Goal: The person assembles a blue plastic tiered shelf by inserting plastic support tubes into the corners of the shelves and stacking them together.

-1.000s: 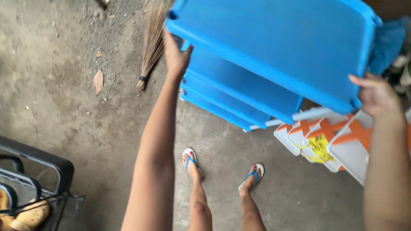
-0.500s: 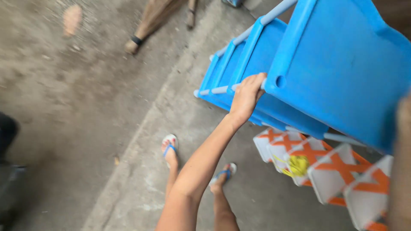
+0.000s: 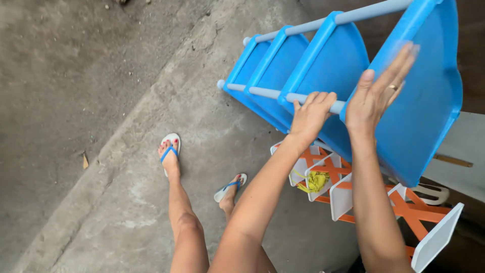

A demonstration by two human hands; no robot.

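A blue plastic shelf rack [image 3: 328, 55] with several tiers and pale grey poles is tipped on its side in front of me, above the concrete floor. My left hand [image 3: 310, 114] is wrapped around one grey pole between two tiers. My right hand [image 3: 379, 91] lies flat with fingers spread against the nearest blue tier, a ring on one finger. My bare legs and blue-strapped sandals [image 3: 169, 151] are below on the concrete.
An orange and white rack [image 3: 353, 187] lies under the blue one, with a yellow cloth-like thing [image 3: 314, 180] in it. A grey board [image 3: 462, 156] stands at the right. A raised concrete strip [image 3: 126, 167] runs diagonally across the floor.
The blue rack has swung further over and away from me. My left hand has shifted onto a grey pole, and my right hand has come flat onto the nearest tier.
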